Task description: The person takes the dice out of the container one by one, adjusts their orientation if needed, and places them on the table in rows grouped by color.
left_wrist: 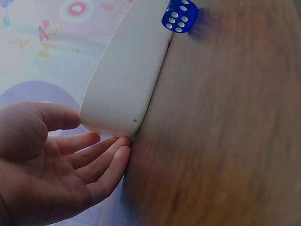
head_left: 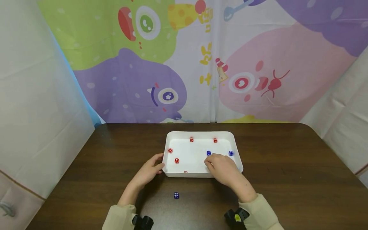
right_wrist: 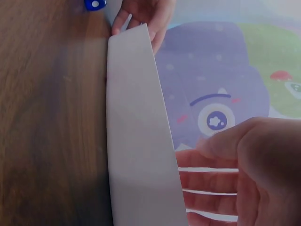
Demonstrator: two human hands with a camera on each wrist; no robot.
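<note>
A white tray lies on a dark wooden table. It holds several red dice and two blue dice. My left hand touches the tray's near-left corner, the fingers straight below the corner and the thumb beside it. My right hand reaches over the near rim, palm down, its fingertips next to one blue die. Nothing shows between its fingers. Another blue die sits on the table in front of the tray.
A cartoon-printed cloth hangs behind the table, with pale sheets at both sides. Bare table top stretches left and right of the tray. Black wrist mounts show at the bottom edge.
</note>
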